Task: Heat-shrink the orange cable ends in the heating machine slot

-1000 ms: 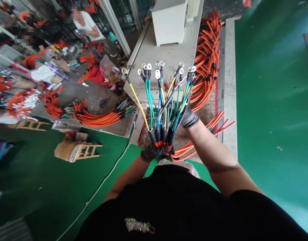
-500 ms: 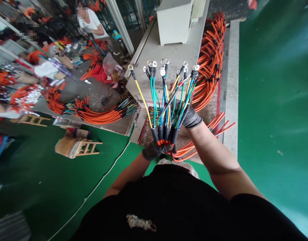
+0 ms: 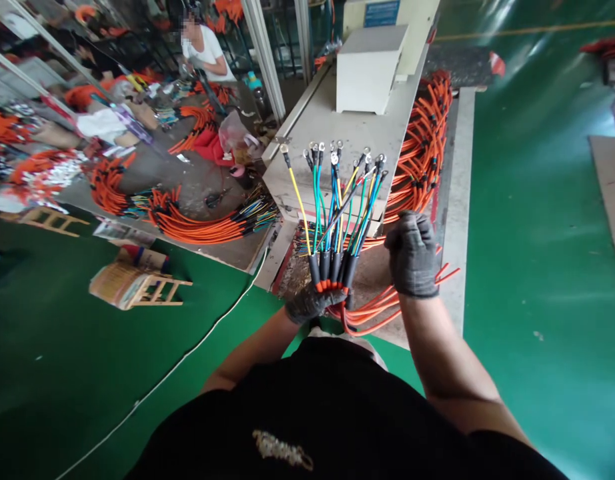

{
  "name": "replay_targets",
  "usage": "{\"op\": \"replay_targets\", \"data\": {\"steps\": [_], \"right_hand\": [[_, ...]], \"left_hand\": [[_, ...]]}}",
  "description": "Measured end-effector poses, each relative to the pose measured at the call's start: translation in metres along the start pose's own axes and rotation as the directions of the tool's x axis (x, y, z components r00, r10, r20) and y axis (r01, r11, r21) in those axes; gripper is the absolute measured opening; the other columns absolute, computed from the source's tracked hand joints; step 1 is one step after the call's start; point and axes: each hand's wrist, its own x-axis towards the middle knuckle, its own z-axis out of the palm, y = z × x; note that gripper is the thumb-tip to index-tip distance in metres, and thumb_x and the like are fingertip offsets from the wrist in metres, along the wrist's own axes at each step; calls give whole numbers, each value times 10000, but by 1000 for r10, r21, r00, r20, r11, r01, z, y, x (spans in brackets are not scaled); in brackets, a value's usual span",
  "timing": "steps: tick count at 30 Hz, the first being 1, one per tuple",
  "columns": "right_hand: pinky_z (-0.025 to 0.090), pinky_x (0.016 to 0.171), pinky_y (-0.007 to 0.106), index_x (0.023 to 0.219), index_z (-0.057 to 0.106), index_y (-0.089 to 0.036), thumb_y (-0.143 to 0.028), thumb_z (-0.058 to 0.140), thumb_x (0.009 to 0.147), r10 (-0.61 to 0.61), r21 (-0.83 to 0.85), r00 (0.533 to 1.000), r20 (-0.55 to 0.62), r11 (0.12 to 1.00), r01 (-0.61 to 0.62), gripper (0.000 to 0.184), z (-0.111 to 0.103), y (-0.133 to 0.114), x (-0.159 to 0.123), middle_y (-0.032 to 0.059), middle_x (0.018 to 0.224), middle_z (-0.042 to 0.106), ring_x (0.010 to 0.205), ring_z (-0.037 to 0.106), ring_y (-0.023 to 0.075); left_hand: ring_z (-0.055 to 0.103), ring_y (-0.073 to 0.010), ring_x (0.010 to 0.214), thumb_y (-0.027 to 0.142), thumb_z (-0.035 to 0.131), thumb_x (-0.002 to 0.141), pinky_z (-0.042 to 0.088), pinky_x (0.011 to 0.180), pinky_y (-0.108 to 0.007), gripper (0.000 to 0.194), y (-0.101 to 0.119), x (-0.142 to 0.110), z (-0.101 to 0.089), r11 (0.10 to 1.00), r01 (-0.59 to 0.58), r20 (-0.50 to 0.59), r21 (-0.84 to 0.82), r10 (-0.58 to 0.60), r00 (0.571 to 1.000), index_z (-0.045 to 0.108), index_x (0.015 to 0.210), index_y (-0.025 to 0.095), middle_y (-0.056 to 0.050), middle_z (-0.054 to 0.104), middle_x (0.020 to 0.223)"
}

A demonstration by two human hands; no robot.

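Several orange cables [image 3: 332, 285] stand bunched in the gloved left hand [image 3: 310, 301] of a worker in a black shirt [image 3: 337, 407], the fingers wrapped firmly around them just below their black sleeves [image 3: 325, 269]. From the sleeves, yellow, green, blue and dark wires [image 3: 300, 202] fan upward and outward, tipped with metal ring terminals [image 3: 285, 149]. The bunch is held in front of the worker's body, its wires seen against the edge of a grey metal worktop [image 3: 330, 133].

The right hand [image 3: 415, 257], also in a dark grey glove, is clenched in a fist to the right of the wires and apart from them; whether it encloses anything cannot be seen. Near that fist, orange lengths [image 3: 372, 310] curve over a worn board, though how many belong to the gripped bunch cannot be told.

A white boxy unit [image 3: 362, 77] sits on the worktop, with a long heap of orange cable [image 3: 422, 147] along its right side. At left, a second table [image 3: 187, 190] bears a curved bundle of finished-looking leads [image 3: 197, 228] and a red item [image 3: 218, 150], while a co-worker in a white top [image 3: 210, 53] stands beyond. A wooden stool [image 3: 160, 293] and a white cord [image 3: 202, 343] lie on the green floor [image 3: 527, 280].
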Motion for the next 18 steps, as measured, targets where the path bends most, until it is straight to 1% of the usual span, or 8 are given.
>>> {"op": "replay_targets", "data": {"steps": [1, 2, 4, 6, 8, 10, 13, 18], "right_hand": [[575, 741, 345, 1177, 714, -323, -575, 540, 1045, -110, -105, 994, -18, 989, 108, 333, -4, -13, -1, 22, 884, 661, 843, 661, 203], [583, 814, 374, 1213, 728, -324, -509, 598, 1035, -227, -245, 974, 2, 944, 221, 289, -6, -28, 0, 43, 971, 687, 958, 681, 231], [568, 947, 437, 1232, 759, -322, -389, 661, 1015, -392, -527, 909, 143, 747, 405, 247, -5, -54, 8, 71, 1126, 709, 1157, 670, 287], [530, 1031, 492, 1216, 778, -319, -332, 644, 1036, -451, -690, 847, 281, 518, 505, 225, -1, -71, 23, 72, 1213, 722, 1249, 649, 309], [499, 1071, 519, 1187, 784, -320, -343, 603, 1072, -457, -735, 805, 378, 380, 561, 215, 1, -79, 37, 52, 1246, 741, 1279, 644, 298], [486, 1087, 515, 1161, 782, -338, -384, 577, 1093, -437, -719, 778, 452, 338, 607, 221, 1, -79, 46, 22, 1249, 757, 1295, 643, 277], [489, 1105, 487, 1131, 783, -389, -405, 599, 1078, -380, -669, 758, 530, 362, 649, 192, -1, -76, 42, -7, 1232, 774, 1305, 648, 257], [521, 1089, 415, 1138, 779, -466, -328, 568, 1081, -234, -604, 731, 641, 435, 668, 259, 5, -75, 12, -22, 1095, 801, 1261, 665, 212]], "left_hand": [[677, -162, 742, 647, 934, 710, 563, 764, -316, 567, 2, 0, 1, 1000, 3, 16, 4, -3, 1000, 742, 900, 148, -41, 734, 786], [673, -165, 744, 648, 930, 714, 561, 762, -317, 560, 4, 0, 3, 1000, -5, 33, 9, 5, 999, 743, 889, 150, -43, 733, 788], [666, -177, 750, 642, 912, 737, 557, 759, -328, 527, 12, 0, 9, 999, -38, 82, 20, 36, 996, 750, 863, 157, -53, 737, 792], [664, -196, 756, 605, 885, 782, 552, 760, -347, 466, 21, -2, 16, 997, -80, 126, 23, 76, 989, 760, 849, 162, -66, 740, 794], [666, -215, 762, 542, 865, 820, 550, 766, -367, 398, 30, -4, 22, 994, -104, 156, 43, 96, 983, 764, 824, 157, -75, 731, 769], [674, -231, 770, 489, 850, 844, 557, 781, -384, 353, 36, -6, 25, 991, -108, 171, 78, 93, 981, 764, 797, 150, -77, 717, 736], [687, -239, 771, 487, 832, 865, 570, 777, -391, 344, 34, -7, 25, 989, -117, 165, 90, 101, 981, 775, 814, 152, -74, 716, 724], [700, -214, 775, 538, 852, 840, 564, 744, -355, 436, 7, 1, 18, 989, -142, 160, 41, 134, 978, 795, 1085, 182, -77, 768, 821]]}}
